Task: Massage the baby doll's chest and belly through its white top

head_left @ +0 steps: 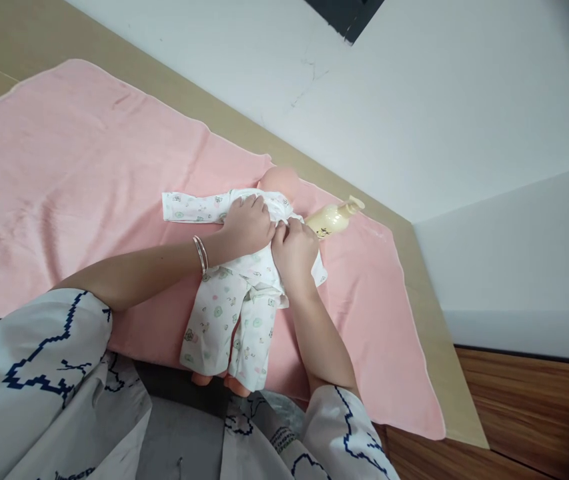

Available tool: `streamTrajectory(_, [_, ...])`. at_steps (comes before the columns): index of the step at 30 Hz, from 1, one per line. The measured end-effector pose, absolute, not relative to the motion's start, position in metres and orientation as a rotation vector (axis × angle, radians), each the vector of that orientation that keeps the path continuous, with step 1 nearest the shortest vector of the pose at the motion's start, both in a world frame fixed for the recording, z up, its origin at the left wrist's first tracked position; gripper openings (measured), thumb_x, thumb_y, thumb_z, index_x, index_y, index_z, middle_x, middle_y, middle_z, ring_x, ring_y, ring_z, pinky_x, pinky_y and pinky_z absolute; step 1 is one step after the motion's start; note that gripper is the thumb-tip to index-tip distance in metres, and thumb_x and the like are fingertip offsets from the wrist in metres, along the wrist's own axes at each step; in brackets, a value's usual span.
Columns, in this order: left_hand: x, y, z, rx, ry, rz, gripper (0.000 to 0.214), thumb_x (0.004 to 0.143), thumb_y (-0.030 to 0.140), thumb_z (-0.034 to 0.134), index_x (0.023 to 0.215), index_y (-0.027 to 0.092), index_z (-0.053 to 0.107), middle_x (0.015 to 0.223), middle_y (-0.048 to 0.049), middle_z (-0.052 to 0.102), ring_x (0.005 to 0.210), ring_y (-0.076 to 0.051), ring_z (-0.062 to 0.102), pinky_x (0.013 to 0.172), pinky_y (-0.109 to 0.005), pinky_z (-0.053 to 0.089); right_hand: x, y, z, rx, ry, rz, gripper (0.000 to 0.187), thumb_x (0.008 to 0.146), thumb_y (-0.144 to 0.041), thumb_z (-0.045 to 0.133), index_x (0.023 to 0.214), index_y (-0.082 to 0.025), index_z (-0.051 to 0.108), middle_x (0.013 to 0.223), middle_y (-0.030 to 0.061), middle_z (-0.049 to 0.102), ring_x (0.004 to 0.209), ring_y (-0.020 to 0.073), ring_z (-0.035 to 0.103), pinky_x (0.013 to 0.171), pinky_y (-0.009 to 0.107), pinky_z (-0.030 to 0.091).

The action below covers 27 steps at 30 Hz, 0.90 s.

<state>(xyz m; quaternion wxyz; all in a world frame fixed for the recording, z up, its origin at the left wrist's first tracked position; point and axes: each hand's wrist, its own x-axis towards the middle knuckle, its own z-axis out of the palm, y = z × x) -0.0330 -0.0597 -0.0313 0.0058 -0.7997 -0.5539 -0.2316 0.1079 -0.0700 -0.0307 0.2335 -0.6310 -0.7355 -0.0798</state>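
A baby doll lies on its back on a pink towel, dressed in a white printed romper. Its bare feet stick out at the towel's near edge. My left hand, with bangles on the wrist, is closed on the romper's cloth at the doll's chest. My right hand pinches the same cloth beside it, near the collar. One empty sleeve stretches out to the left.
A cream pump bottle lies on its side on the towel just right of the doll's head. The towel covers a tan surface against a white wall. Wooden floor shows at the lower right.
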Motion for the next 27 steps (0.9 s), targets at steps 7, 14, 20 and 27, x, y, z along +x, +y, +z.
streamTrajectory(7, [-0.034,-0.054,-0.033,-2.526,-1.837,-0.718,0.051,0.101,0.031,0.04,0.138,-0.001,0.055,0.15,-0.0256,0.052,0.142,-0.035,0.046,0.114,-0.047,0.039,0.108,-0.072,-0.026,-1.678,-2.043,-0.052,0.031,0.095,-0.031,0.043,0.1,-0.015,0.069,0.114,0.0209,0.072,0.122,0.0352,0.06,0.104,0.048,0.044])
streamTrajectory(14, [-0.02,-0.091,-0.019,-2.526,-1.7,-0.488,0.041,0.098,0.019,0.042,0.124,-0.005,0.063,0.127,-0.0296,0.065,0.121,-0.037,0.06,0.093,-0.045,0.048,0.125,-0.049,-0.032,-1.646,-1.912,0.269,0.032,0.091,-0.035,0.042,0.106,-0.019,0.065,0.111,0.0146,0.073,0.108,0.0281,0.063,0.096,0.043,0.048])
streamTrajectory(20, [-0.022,-0.097,-0.014,-2.537,-1.657,-0.467,0.039,0.096,0.014,0.039,0.117,-0.003,0.066,0.115,-0.0277,0.067,0.108,-0.035,0.062,0.084,-0.044,0.047,0.126,-0.042,-0.037,-1.646,-1.964,0.189,0.037,0.091,-0.031,0.039,0.116,-0.015,0.062,0.127,0.0193,0.068,0.117,0.0303,0.06,0.1,0.045,0.047])
streamTrajectory(27, [-0.041,-0.053,-0.027,-2.52,-1.832,-0.654,0.049,0.101,0.037,0.04,0.128,0.002,0.062,0.139,-0.0244,0.061,0.13,-0.036,0.054,0.11,-0.055,0.038,0.109,-0.07,-0.027,-1.713,-2.043,-0.029,0.032,0.098,-0.032,0.038,0.105,-0.013,0.063,0.107,0.021,0.071,0.104,0.0326,0.064,0.093,0.046,0.049])
